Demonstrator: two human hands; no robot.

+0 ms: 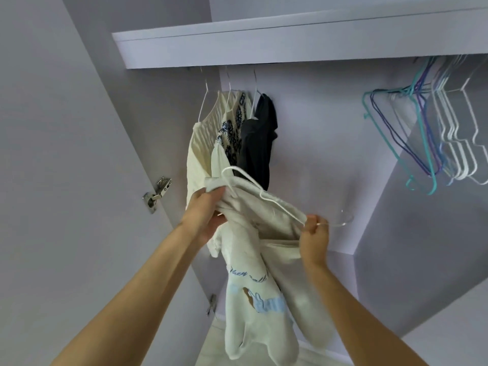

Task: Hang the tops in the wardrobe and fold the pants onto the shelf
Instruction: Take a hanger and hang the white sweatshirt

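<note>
— What step are you on?

— Hanging. My left hand (208, 215) grips the soft cream printed cotton top (253, 262) at its collar; my right hand (314, 233) pinches the thin white wire hanger (266, 196) threaded inside.

— Next?

— I reckon hook it beside the dark top (258, 138), under the lilac shelf (264, 46).

A soft, matt cream cloth top (253, 260) is gripped on a thin, smooth white hanger (266, 196). Beyond the hands, matt lilac panels (317, 143) and a shiny metal hinge (157, 194) are seen.
</note>
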